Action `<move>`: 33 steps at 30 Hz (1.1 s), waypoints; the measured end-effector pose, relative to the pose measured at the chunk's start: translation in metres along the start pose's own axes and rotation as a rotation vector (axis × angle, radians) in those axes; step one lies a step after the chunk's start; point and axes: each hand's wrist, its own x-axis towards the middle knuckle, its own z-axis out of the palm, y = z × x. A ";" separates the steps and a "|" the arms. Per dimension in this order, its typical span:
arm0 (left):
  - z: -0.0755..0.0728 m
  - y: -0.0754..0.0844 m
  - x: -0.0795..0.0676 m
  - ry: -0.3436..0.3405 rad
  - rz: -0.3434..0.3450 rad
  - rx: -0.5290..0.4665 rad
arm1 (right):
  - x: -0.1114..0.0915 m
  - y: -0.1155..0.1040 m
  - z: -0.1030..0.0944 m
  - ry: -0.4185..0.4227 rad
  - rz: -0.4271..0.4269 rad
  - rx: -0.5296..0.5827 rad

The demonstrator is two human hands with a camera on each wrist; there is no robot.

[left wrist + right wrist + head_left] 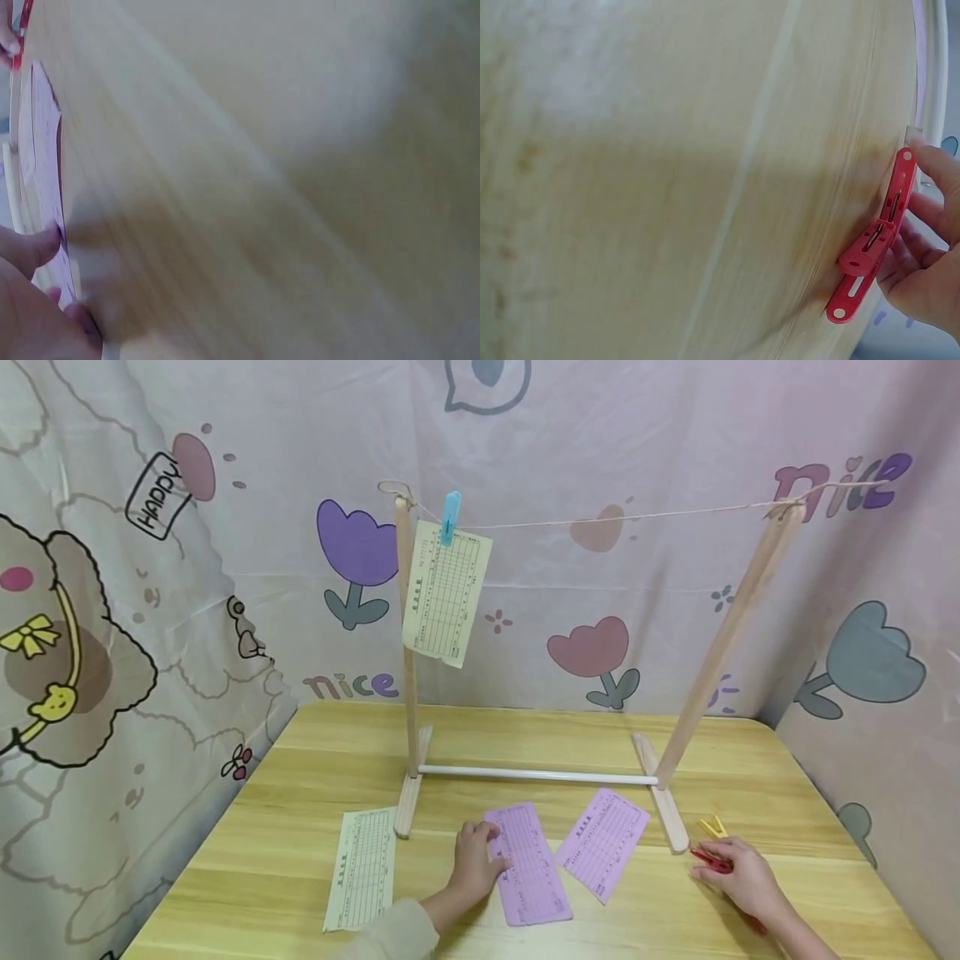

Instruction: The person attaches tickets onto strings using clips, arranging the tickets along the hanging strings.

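Note:
My left hand (474,864) rests at the left edge of a purple printed paper slip (529,868), thumb and fingertips touching it and spread apart. Another purple slip (606,843) lies to its right. At the right of the table my right hand (742,878) holds a red clothespin (904,169) between thumb and fingers, low over the wood. More red plastic (756,925) shows beneath the right wrist. Just beyond the right hand lies a yellow clothespin (714,827). A pale green slip (362,872) lies left of my left hand.
A wooden stand with a left post (408,710), right post (731,643) and white bottom rod (536,774) stands behind the slips. Along its top runs a string (600,520). A blue clothespin (450,518) clips a yellowish slip (447,597) near the left post.

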 end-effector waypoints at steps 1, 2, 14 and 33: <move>-0.002 -0.002 0.002 -0.017 0.011 -0.001 | 0.000 0.000 0.000 -0.009 0.000 -0.005; -0.003 -0.003 0.004 -0.036 0.018 -0.006 | 0.000 0.000 -0.001 -0.020 0.002 -0.010; -0.017 -0.018 0.022 -0.198 0.098 -0.012 | 0.001 -0.003 -0.001 -0.076 0.008 -0.031; -0.013 -0.002 0.015 -0.013 -0.120 0.106 | 0.000 -0.004 0.002 -0.010 -0.029 -0.039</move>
